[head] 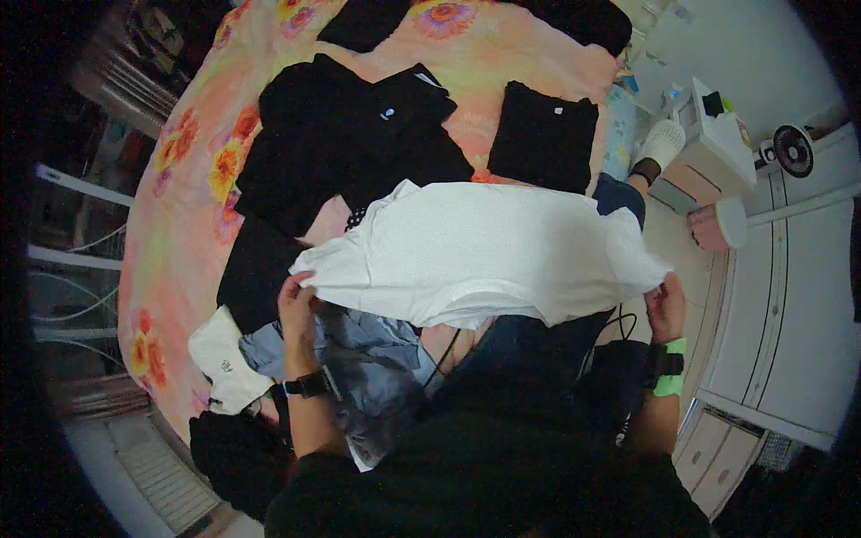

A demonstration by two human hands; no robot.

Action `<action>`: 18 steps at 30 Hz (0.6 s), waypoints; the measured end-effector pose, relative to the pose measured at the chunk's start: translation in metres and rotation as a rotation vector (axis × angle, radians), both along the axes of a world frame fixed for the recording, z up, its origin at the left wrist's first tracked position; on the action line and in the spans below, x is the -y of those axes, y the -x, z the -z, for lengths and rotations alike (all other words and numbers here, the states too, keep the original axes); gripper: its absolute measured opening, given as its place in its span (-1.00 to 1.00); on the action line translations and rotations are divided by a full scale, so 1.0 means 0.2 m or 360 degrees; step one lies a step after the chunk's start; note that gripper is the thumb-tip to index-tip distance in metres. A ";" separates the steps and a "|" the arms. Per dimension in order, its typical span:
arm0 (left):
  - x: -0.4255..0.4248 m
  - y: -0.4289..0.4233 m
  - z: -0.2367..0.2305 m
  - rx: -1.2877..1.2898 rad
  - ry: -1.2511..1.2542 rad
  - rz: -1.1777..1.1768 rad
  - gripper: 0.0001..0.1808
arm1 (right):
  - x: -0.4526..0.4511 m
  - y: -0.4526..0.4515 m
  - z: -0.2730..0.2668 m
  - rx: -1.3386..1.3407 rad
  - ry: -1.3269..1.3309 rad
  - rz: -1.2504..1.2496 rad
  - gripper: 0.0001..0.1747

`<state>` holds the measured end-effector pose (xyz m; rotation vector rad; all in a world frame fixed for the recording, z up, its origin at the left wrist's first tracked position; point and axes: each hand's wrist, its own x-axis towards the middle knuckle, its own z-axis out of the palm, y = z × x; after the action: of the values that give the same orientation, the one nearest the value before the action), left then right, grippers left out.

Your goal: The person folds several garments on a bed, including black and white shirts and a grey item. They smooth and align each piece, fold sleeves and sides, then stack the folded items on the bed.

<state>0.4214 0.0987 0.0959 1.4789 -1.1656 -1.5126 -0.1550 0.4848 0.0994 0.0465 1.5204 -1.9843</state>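
A white short-sleeved T-shirt is stretched out sideways in front of me, its round neckline towards my body. My left hand pinches the end of one sleeve. At the other side my right hand grips the opposite sleeve end. Beyond the shirt lies a spread black garment with a small emblem on it, partly covered by the white cloth. A folded black garment rests to its right. Crumpled blue-grey clothing lies beneath my left forearm, beside a white piece of clothing.
Everything lies on a bed with a floral peach cover. More dark clothes are at its far end. On the right stand a white drawer cabinet, a small fan and a pink-and-white bin. My slippered foot is near the cabinet.
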 end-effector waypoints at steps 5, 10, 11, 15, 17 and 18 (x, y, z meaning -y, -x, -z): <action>-0.03 0.10 0.07 -0.0312 -0.0090 0.0099 -0.68 | 0.06 -0.09 0.01 0.0150 0.0116 -0.0116 -0.83; 0.03 0.03 -0.34 -0.1005 0.0271 -0.0132 -0.71 | 0.13 -0.14 -0.49 0.0123 0.0225 0.0007 -0.78; 0.10 -0.04 -0.49 -0.1416 0.0263 0.0178 -0.65 | 0.15 -0.16 -0.60 0.0113 0.0340 0.0088 -0.79; 0.23 -0.20 -0.98 -0.1200 0.0813 -0.0120 -0.60 | 0.32 -0.23 -0.98 -0.0023 0.0685 -0.0528 -0.80; 0.35 -0.16 -1.15 -0.1139 0.0925 -0.0166 -0.58 | 0.50 -0.25 -1.09 -0.0036 0.0880 -0.0830 -0.79; 0.43 -0.11 -1.21 -0.1114 0.0965 -0.0184 -0.57 | 0.62 -0.25 -1.13 -0.0026 0.0962 -0.0963 -0.78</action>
<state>0.4437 0.0132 0.3386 0.5295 -0.9518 -1.2722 -0.1058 0.3606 0.3264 -0.6061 0.7517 -1.8367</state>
